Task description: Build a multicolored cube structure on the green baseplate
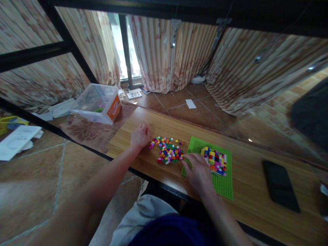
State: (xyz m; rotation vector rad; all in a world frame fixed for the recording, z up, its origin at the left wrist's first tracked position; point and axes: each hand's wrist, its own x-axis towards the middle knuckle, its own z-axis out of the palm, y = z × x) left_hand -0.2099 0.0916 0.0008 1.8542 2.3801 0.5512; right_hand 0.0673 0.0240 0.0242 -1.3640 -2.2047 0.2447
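Note:
My left hand [140,137] rests on the wooden table, fingers curled into a loose fist, just left of a pile of small coloured toy bricks [169,151]. Over the left part of a green studded baseplate [222,188] is my right hand [199,171]. Its fingers reach toward the pile's right edge, with the thumb apart from them; no brick can be made out between them. A block of multicoloured bricks [217,162] sits on the baseplate, partly hidden behind my right hand.
On the table's right lies a black phone [280,184]. A clear plastic bin [96,102] with an orange label stands on a floor mat beyond the table's left end. Dark metal bars [36,51] cross the left and top. Striped curtains [156,54] hang behind.

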